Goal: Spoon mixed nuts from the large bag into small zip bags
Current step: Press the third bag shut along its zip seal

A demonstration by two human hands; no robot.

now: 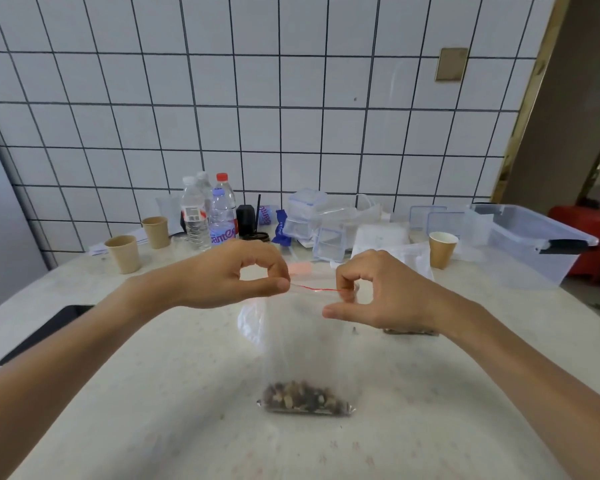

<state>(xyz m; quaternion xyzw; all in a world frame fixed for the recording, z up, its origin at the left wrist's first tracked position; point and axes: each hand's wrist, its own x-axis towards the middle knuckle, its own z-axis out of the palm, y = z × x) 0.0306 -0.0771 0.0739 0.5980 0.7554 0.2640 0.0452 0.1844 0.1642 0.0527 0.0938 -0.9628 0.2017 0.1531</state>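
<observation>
1. Left hand [243, 271]: we are pinching the left end of the small zip bag [302, 341] at its red seal line [314, 289], thumb and forefinger closed on the strip, the other fingers curled.
2. Small zip bag: we are holding it up above the worktop [153, 393], hanging clear and upright between both hands; a modest portion of mixed nuts [303, 400] is sitting in its bottom.
3. Right hand [374, 289]: we are gripping the right end of the seal, forefinger and thumb pinched near the strip.
4. Step in hand, as we judge it: we are sealing the filled bag. To do it well, we are keeping the strip taut and level, working the pinch along the whole red line, and keeping the nuts low, away from the seal.
5. Large bag: we cannot tell for certain which item it is; something dark and flat is lying just beneath the right wrist.
6. Worktop, left to right: a dark flat item [45, 330] at the near left edge, kraft paper cups [123, 254], water bottles [208, 216], clear lidded boxes [305, 213], another paper cup [442, 249], a large clear tub [530, 244].
7. Room: a white tiled wall [257, 98] with dark grout is standing behind; a red item [589, 233] is showing at far right.
</observation>
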